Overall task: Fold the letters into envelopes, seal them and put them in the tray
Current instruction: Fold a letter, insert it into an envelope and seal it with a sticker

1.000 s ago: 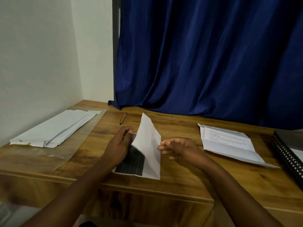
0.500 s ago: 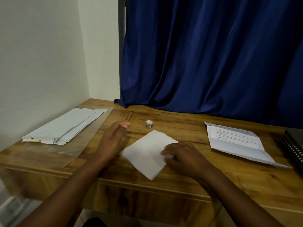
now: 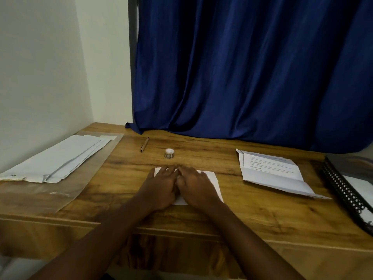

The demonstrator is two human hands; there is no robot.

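A folded white letter (image 3: 213,181) lies flat on the wooden desk (image 3: 232,211) in front of me. My left hand (image 3: 161,185) and my right hand (image 3: 193,185) rest palm-down on it, side by side and touching, fingers spread flat, and they cover most of it. White envelopes (image 3: 60,158) lie stacked on a clear plastic sleeve (image 3: 66,190) at the left. More folded letters with printed text (image 3: 270,172) lie at the right. A black wire tray (image 3: 347,190) sits at the right edge, cut off by the frame.
A small roll of stickers (image 3: 169,153) stands just beyond the letter. A brown pen (image 3: 144,144) lies farther back left. A blue curtain (image 3: 242,67) hangs behind the desk and a white wall (image 3: 40,77) borders the left side.
The letter stood half open between my hands, was folded over and laid down at an angle, and now lies square. Both hands have come together flat on top of it.
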